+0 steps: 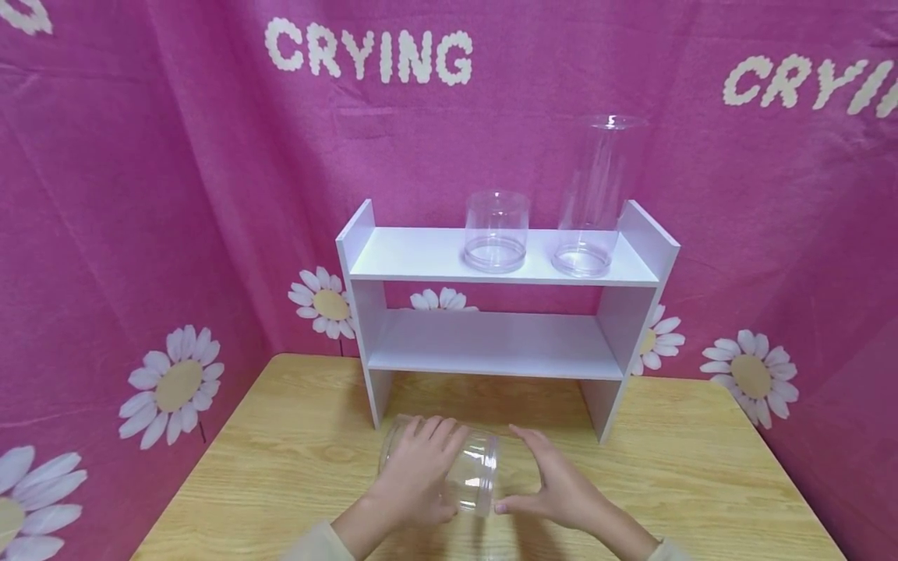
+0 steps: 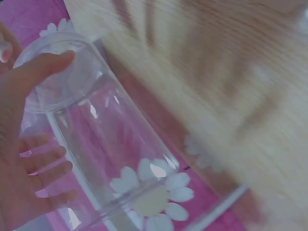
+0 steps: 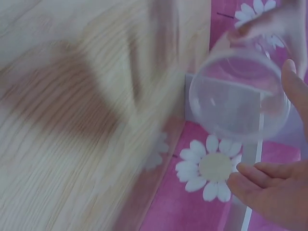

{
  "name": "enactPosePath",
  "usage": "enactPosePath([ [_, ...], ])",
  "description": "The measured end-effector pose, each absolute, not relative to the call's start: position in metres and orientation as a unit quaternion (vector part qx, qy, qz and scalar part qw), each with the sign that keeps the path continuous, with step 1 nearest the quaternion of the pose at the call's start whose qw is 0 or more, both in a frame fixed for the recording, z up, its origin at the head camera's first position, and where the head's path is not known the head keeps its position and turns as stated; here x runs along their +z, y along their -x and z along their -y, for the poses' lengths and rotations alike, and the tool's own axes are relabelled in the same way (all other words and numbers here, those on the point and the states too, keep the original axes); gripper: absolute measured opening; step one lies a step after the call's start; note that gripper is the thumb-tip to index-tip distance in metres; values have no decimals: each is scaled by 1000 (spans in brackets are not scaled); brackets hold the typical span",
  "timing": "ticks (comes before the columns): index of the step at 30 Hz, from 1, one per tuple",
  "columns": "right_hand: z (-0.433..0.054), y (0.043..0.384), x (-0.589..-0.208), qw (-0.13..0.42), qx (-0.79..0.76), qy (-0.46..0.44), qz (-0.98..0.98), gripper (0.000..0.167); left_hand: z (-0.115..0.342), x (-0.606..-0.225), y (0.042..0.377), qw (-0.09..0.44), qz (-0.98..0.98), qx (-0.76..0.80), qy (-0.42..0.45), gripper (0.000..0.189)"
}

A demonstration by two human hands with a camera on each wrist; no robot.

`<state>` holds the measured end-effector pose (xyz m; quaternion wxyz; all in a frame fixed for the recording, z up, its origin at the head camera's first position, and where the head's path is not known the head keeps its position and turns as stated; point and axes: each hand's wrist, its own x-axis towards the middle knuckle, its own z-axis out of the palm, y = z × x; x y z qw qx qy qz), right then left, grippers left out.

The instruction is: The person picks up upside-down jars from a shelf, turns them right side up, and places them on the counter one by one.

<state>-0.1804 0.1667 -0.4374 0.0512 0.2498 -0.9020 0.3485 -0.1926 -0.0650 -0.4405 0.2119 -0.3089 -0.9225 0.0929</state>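
Note:
A clear cylindrical container (image 1: 471, 472) lies sideways above the table, in front of the shelf. My left hand (image 1: 421, 471) holds it from the left, fingers over its upper side and thumb on the lower side. The left wrist view shows the container (image 2: 120, 139) with the thumb across it near one end. My right hand (image 1: 557, 483) is beside the right end, thumb and fingers spread apart. In the right wrist view, the container's round end (image 3: 236, 101) faces the right hand (image 3: 274, 187), whose thumb is close to the rim; whether it touches, I cannot tell.
A white two-tier shelf (image 1: 491, 343) stands at the back of the wooden table (image 1: 281, 467). On its top board are a short clear container (image 1: 496, 226) and a tall clear cylinder (image 1: 592, 195). Pink cloth (image 1: 245, 156) with flowers hangs behind and at both sides.

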Motion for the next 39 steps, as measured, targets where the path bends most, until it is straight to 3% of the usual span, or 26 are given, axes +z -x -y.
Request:
enactPosePath([
  [5,-181,185,-434,86,337,-236,907,91,80,-450,200,179,940,-18,289,105],
  [12,-202,199,-428,195,318,-219,902,64,99,-465,206,170,935,-180,255,103],
  [26,-245,214,-414,277,372,-156,872,33,117,-485,215,129,895,-398,154,102],
  [39,-270,222,-409,339,426,-132,829,29,130,-499,223,111,838,-523,105,97],
])
